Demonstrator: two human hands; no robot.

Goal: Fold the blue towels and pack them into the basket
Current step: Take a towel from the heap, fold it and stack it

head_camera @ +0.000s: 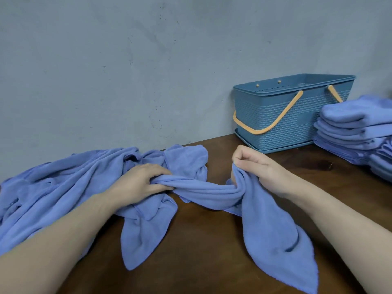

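Observation:
A blue towel (212, 193) stretches bunched between my two hands over the brown table. My left hand (137, 183) grips its left end beside a loose heap of unfolded blue towels (53, 187). My right hand (258, 170) pinches the other end, and from there the cloth hangs down to a point near the bottom edge. The blue plastic basket (292, 115) with orange handles stands at the back right against the wall. A stack of folded blue towels (356, 128) sits right of it.
The dark wooden table (212, 240) runs up to a grey wall (148, 71) at the back. The basket rests on a flat blue lid or tray (254, 145). The folded stack reaches the right frame edge.

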